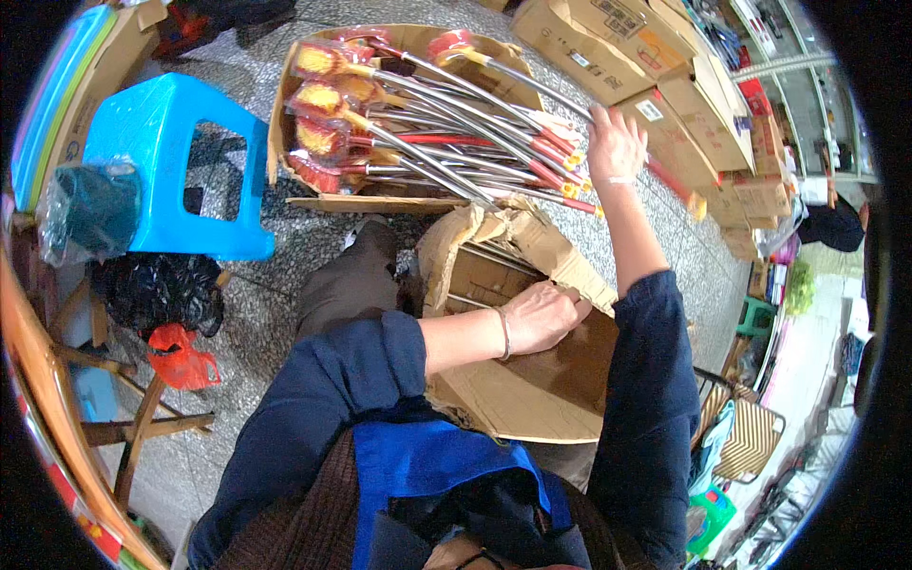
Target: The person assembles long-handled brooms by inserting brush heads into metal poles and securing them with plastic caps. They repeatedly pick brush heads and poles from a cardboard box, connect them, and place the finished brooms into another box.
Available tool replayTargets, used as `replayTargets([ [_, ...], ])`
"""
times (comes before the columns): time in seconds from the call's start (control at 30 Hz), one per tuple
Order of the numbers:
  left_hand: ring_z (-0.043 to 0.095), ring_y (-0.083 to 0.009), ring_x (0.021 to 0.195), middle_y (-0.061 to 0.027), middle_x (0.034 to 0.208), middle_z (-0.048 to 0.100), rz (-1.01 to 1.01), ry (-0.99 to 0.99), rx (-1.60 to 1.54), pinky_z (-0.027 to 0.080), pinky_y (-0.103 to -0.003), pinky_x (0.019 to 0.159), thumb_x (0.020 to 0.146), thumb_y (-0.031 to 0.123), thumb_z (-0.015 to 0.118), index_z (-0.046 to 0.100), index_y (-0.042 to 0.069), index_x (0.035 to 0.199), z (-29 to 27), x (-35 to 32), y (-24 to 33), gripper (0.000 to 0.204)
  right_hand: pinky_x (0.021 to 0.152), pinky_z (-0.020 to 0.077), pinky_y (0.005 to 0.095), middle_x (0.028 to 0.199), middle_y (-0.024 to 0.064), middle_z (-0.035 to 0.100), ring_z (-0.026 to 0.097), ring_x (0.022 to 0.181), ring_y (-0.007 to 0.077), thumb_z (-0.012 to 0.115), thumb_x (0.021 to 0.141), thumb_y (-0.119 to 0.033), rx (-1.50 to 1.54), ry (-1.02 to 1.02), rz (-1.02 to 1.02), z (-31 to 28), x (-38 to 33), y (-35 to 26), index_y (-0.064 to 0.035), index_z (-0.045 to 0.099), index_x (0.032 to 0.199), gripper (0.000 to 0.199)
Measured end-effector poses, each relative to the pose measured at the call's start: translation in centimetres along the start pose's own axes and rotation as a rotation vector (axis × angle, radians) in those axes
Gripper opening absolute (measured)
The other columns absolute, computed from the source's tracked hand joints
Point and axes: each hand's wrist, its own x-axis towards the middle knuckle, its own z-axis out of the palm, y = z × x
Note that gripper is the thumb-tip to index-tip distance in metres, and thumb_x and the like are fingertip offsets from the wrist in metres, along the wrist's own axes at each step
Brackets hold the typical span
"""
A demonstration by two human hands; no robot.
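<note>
My right hand (616,144) is closed round the metal shaft of a long-handled brush (532,71). Its red and yellow head lies over the far side of a cardboard box, and its red grip sticks out to the right past my hand. Similar brushes (456,123) fill that box in a pile, several heads wrapped in clear plastic. Closer to me, my left hand (543,318) is inside a second, torn-edged cardboard box (518,404). Its fingers are curled together, and what they hold, if anything, is hidden. A few thin metal rods (494,255) show inside this nearer box.
A blue plastic stool (180,161) stands at the left, with a black plastic bag (166,294) and a red bag (180,356) below it. Stacked cartons (655,85) rise at the far right. A striped chair (749,432) is at the lower right.
</note>
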Motion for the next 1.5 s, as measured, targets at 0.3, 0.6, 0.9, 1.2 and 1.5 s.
replayTargets([
  [0.3,0.062,-0.0346,0.07,-0.016,0.078,0.058,-0.007,-0.045,0.119,0.051,-0.042,0.063,0.079,0.009,0.057,0.053,0.002,0.088,0.3,0.3,-0.1,0.012,0.084,0.0433,0.0359,0.1,0.0053,0.064,0.058,0.093,0.0241,0.06,0.077,0.001,0.438,0.412,-0.044,-3.7,-8.0,0.8,-0.0096,0.063,0.099,0.024],
  [0.6,0.066,-0.0241,0.081,-0.0124,0.091,0.067,-0.203,0.039,0.018,0.053,-0.032,0.073,0.084,0.007,0.061,0.063,0.005,0.101,-0.5,1.7,-3.2,0.018,0.068,0.0523,0.0362,0.087,0.0075,0.064,0.062,0.08,0.0273,0.061,0.071,-0.004,0.661,-0.409,-0.216,-2.4,-32.5,4.1,-0.007,0.063,0.092,0.021],
  [0.9,0.061,-0.0076,0.078,-0.0042,0.093,0.066,-0.363,0.225,-0.235,0.053,-0.022,0.068,0.088,0.001,0.061,0.063,-0.001,0.099,0.9,2.9,-3.3,0.011,0.093,0.0477,0.041,0.131,0.0153,0.055,0.055,0.118,0.0292,0.051,0.09,-0.021,0.247,-1.534,0.242,15.1,-35.6,7.3,-0.0079,0.059,0.123,0.036],
  [1.2,0.062,-0.0076,0.068,-0.0031,0.079,0.067,-0.472,0.263,-0.164,0.049,-0.02,0.064,0.082,-0.003,0.064,0.066,0.001,0.092,1.9,2.6,-3.1,0.011,0.096,0.0447,0.043,0.127,0.0152,0.058,0.055,0.117,0.0306,0.056,0.086,-0.03,0.422,-1.447,0.158,25.4,-42.5,-3.7,-0.0107,0.057,0.125,0.043],
  [1.5,0.06,-0.0069,0.067,-0.0044,0.081,0.066,-0.542,0.203,-0.148,0.048,-0.019,0.062,0.084,-0.003,0.064,0.064,-0.001,0.094,1.9,2.7,-3.4,0.009,0.098,0.0428,0.0448,0.128,0.0136,0.057,0.053,0.119,0.0329,0.056,0.086,-0.038,0.559,-1.481,0.36,27.3,-45.1,-7.3,-0.0169,0.053,0.129,0.048],
])
